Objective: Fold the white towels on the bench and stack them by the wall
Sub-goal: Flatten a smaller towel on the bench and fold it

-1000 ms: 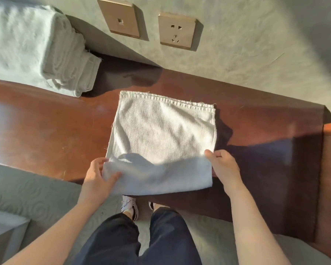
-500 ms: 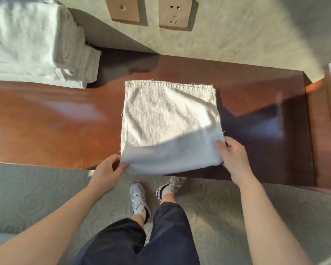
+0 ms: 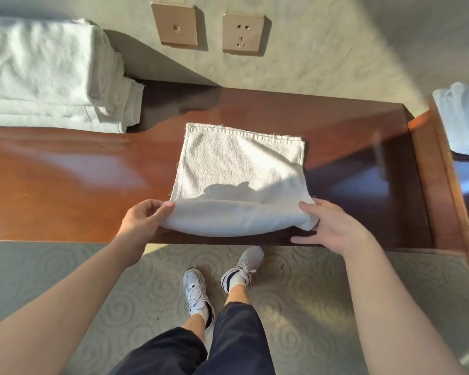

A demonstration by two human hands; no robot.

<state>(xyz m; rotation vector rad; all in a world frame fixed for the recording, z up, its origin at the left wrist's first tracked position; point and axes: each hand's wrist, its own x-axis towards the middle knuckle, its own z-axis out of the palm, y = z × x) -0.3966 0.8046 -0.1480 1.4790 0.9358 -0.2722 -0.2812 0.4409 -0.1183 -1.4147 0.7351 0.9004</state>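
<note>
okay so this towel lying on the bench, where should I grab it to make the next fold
Take the towel by its two near corners, coming in from the bench's front edge. That near edge is a thick, rounded fold already lifting off the wood, while the far hemmed edge lies flat. The left hand and right hand grip there.

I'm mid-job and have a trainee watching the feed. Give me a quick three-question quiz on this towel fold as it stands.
1. True or false: the far hemmed edge of the towel lies flat on the bench.
2. Which part of the towel do the left hand and right hand hold? A) the far corners B) the near corners C) the middle
3. Fill in: the stack of folded towels sits at the bench's ___ end, against the wall.

Key
1. True; only the near edge is lifted.
2. B
3. Left, on the side of the person's left hand.
</note>
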